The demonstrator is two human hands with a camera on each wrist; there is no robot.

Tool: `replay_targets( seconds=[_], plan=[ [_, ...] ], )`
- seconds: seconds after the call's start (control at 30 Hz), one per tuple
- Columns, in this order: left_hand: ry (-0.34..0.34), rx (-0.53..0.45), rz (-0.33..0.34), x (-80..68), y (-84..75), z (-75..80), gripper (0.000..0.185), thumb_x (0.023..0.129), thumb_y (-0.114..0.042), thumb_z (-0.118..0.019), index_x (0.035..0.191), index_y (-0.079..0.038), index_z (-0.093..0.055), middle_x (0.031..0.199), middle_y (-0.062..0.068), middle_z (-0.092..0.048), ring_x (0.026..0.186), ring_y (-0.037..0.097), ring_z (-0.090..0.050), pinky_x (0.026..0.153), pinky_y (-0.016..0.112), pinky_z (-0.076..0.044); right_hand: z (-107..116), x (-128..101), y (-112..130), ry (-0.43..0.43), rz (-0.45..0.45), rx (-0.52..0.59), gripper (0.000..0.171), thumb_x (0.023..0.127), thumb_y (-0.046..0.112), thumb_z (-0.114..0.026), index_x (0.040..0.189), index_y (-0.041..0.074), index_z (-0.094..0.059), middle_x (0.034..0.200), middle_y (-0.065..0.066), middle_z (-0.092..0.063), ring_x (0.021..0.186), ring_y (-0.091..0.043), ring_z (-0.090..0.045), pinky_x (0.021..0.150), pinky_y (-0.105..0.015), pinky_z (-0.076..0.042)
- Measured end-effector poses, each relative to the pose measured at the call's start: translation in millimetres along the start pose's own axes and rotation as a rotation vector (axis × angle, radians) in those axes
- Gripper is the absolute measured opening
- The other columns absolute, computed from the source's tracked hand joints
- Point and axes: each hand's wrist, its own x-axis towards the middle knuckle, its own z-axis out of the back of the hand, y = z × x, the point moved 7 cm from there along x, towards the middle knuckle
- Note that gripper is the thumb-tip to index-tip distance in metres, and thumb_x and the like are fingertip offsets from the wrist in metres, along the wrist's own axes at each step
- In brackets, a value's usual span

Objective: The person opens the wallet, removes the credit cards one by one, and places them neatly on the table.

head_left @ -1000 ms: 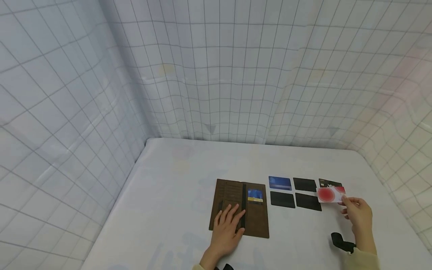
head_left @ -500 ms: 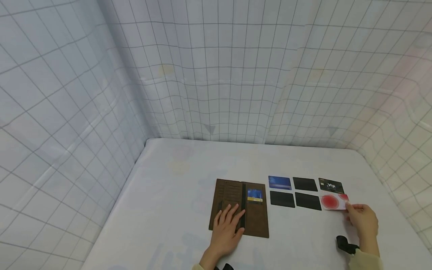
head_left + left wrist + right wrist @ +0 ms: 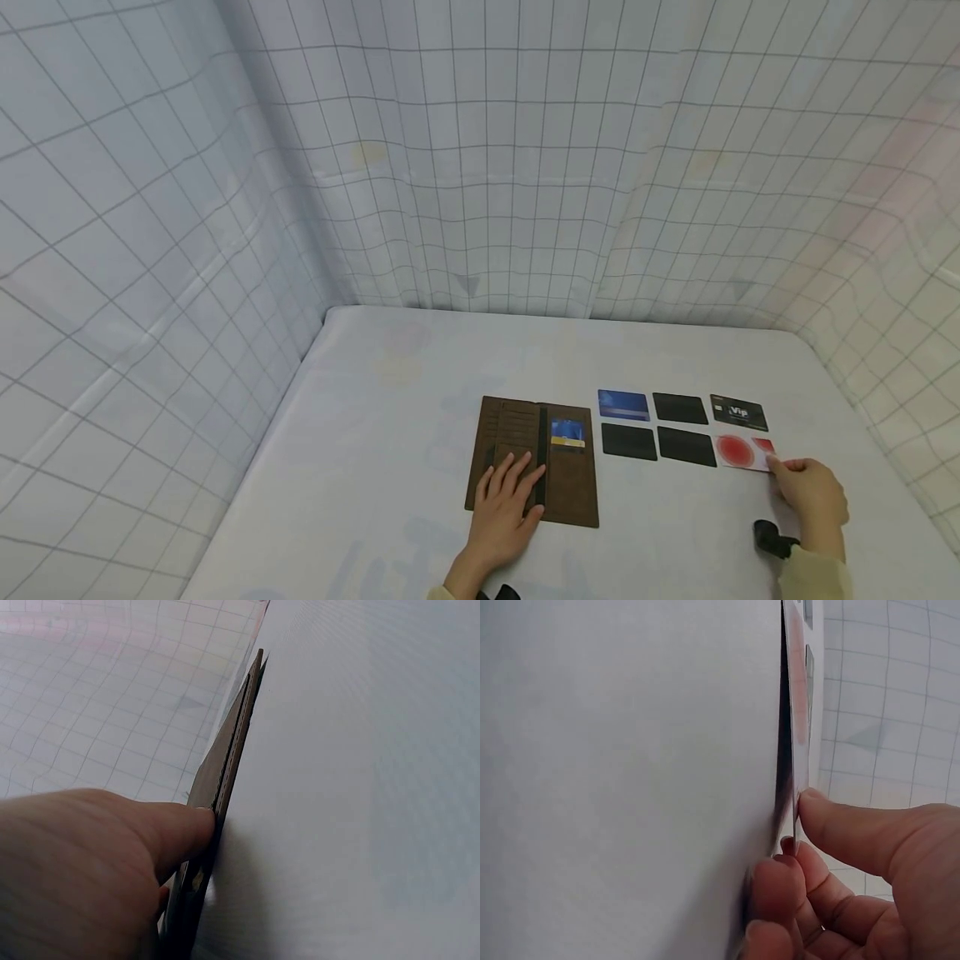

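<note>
head view: the left hand [image 3: 504,508] lies flat, fingers straight, on the left half of an open brown wallet [image 3: 570,483] on the white tabletop [image 3: 375,467]. a blue card [image 3: 567,433] sits in a slot of the wallet's right half. right of the wallet lie cards in two rows: a blue one [image 3: 623,404], a black one [image 3: 680,408] and a black vip card [image 3: 738,412] in the far row, two black ones [image 3: 628,442] [image 3: 686,447] in the near row. at the right end of the near row is the red-and-white card [image 3: 738,452], just beside the second black one and right below the vip card. the right hand [image 3: 813,493] pinches its right edge. in the right wrist view the thumb [image 3: 855,832] is on top of the card's [image 3: 799,712] edge and curled fingers [image 3: 780,885] are underneath, with the card low over the tabletop; whether it lies flat i cannot tell. in the left wrist view a finger [image 3: 176,832] presses the wallet's [image 3: 225,757] edge. gridded white cloth [image 3: 480,167] walls the tabletop in.
</note>
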Motion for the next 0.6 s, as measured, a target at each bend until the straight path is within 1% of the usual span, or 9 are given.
replay_targets(
  seconds=[0.1,0.17,0.27,0.37,0.5,0.6],
  plan=[
    [-0.011,-0.003,-0.007,0.1,-0.3,0.2,0.044,0.093,-0.025,-0.056,0.136,-0.016,-0.052,0.144,0.007,-0.039,0.134,0.031,-0.028,0.101,0.057,-0.022,1.0,1.4,0.3,0.011,-0.008,-0.006,0.047,0.091,0.041,-0.053,0.091,-0.006,-0.057,0.062,-0.003,-0.056,0.076,-0.034,-0.05,0.062,-0.047,-0.037],
    [-0.029,0.013,-0.023,-0.1,0.8,-1.8,0.044,0.093,-0.026,-0.056,0.136,-0.017,-0.052,0.144,0.007,-0.039,0.133,0.031,-0.027,0.101,0.056,-0.022,2.0,1.8,0.6,0.012,-0.005,0.001,0.046,0.09,0.039,-0.055,0.09,-0.006,-0.057,0.06,-0.003,-0.056,0.073,-0.032,-0.049,0.061,-0.045,-0.036],
    [-0.031,0.027,-0.03,-0.1,0.4,-2.5,0.044,0.093,-0.027,-0.056,0.136,-0.017,-0.051,0.144,0.007,-0.039,0.133,0.031,-0.027,0.1,0.055,-0.021,4.0,1.4,1.7,0.008,0.009,0.012,0.044,0.09,0.037,-0.057,0.088,-0.007,-0.058,0.057,-0.002,-0.057,0.07,-0.03,-0.05,0.06,-0.043,-0.035],
    [-0.02,0.012,-0.02,0.0,-0.7,-0.8,0.044,0.093,-0.026,-0.056,0.136,-0.016,-0.051,0.144,0.007,-0.039,0.134,0.031,-0.027,0.101,0.056,-0.022,5.7,0.9,3.6,0.007,0.026,0.02,0.042,0.09,0.035,-0.058,0.086,-0.007,-0.058,0.055,-0.001,-0.057,0.069,-0.029,-0.05,0.06,-0.042,-0.035],
    [0.013,-0.013,0.01,0.6,-1.5,1.2,0.045,0.093,-0.024,-0.056,0.136,-0.015,-0.051,0.145,0.007,-0.038,0.135,0.031,-0.026,0.102,0.056,-0.021,6.8,0.8,7.5,0.005,0.048,0.019,0.038,0.089,0.031,-0.059,0.084,-0.007,-0.057,0.054,-0.001,-0.057,0.065,-0.027,-0.051,0.062,-0.041,-0.034],
    [0.038,-0.014,0.026,1.0,-1.4,0.8,0.045,0.094,-0.025,-0.055,0.137,-0.016,-0.051,0.146,0.006,-0.037,0.136,0.03,-0.025,0.103,0.056,-0.021,7.6,0.1,10.3,-0.001,0.049,0.011,0.037,0.089,0.029,-0.059,0.085,-0.008,-0.056,0.054,-0.001,-0.056,0.066,-0.028,-0.052,0.062,-0.04,-0.034]
  ],
)
